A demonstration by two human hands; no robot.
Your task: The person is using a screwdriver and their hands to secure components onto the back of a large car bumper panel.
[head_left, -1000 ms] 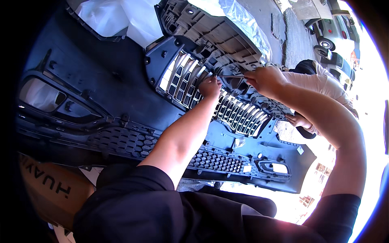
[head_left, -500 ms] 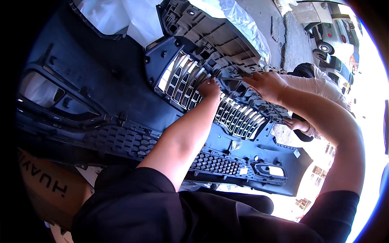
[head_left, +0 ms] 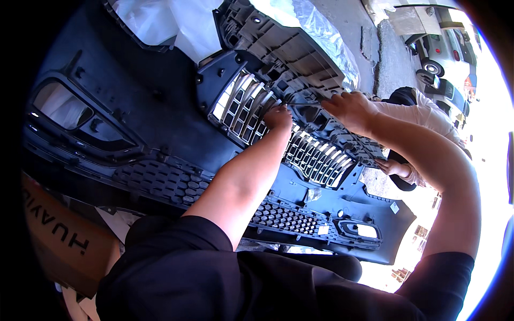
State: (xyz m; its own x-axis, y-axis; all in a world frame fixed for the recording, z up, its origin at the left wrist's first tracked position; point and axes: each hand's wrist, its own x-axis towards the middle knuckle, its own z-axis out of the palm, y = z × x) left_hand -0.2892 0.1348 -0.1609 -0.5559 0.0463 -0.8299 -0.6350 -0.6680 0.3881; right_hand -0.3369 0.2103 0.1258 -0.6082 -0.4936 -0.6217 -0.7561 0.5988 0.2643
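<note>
My right hand (head_left: 350, 113) is closed around the hidden handle of a screwdriver, whose thin metal shaft (head_left: 306, 104) points left. The shaft's tip ends beside my left hand (head_left: 278, 116), whose fingers are pinched together at the middle of a chrome-and-black car grille (head_left: 316, 155). What those fingers hold is too small to make out. The grille sits in a large dark car bumper (head_left: 176, 115), seen from its inner side. Against the grille's far edge lies a dusty black plastic panel (head_left: 292, 51), beneath the screwdriver.
Another person's hand (head_left: 393, 166) touches the panel's right end; a pale sleeve (head_left: 423, 113) is behind my right forearm. Plastic film (head_left: 324, 27) hangs over the panel's far side. A cardboard box (head_left: 75, 241) stands at the lower left. Parked vehicles (head_left: 441, 51) are at the upper right.
The view has shifted slightly, so the bumper and panel appear a little further right. Both my hands keep almost the same pose at the grille and on the screwdriver.
</note>
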